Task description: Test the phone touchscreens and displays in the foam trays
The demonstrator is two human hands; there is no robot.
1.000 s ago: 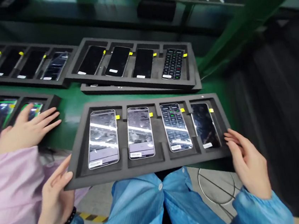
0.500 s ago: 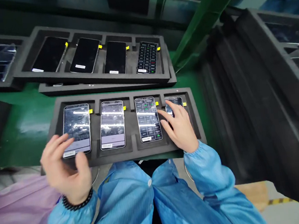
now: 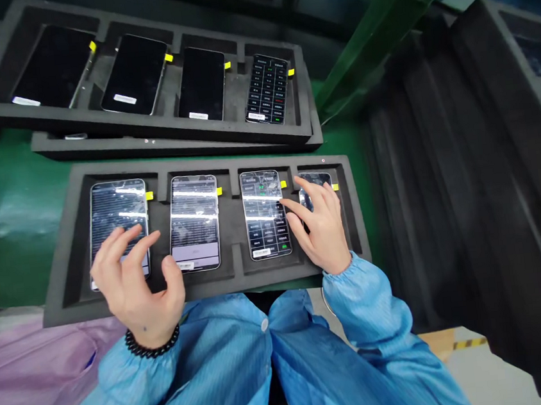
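Observation:
A black foam tray (image 3: 70, 249) lies in front of me on the green bench, with several lit phones in its slots. My left hand (image 3: 136, 281) hovers open over the leftmost phone (image 3: 117, 212), fingers spread, thumb by the second phone (image 3: 195, 220). My right hand (image 3: 319, 226) rests open on the rightmost phone (image 3: 315, 181), its fingers flat on the screen, thumb beside the third phone (image 3: 262, 210), which shows a keypad. Both sleeves are blue.
Behind the near tray sits another foam tray (image 3: 157, 134) with several dark phones, stacked on a second tray. A green beam (image 3: 377, 24) slants at upper right. Upright black foam trays (image 3: 465, 175) stand to the right. A pink sleeve (image 3: 23, 383) is at lower left.
My hands left the tray's ends and came onto the phones: the left over the leftmost phone, the right onto the rightmost. My view turned right; the other person's hand is out of sight.

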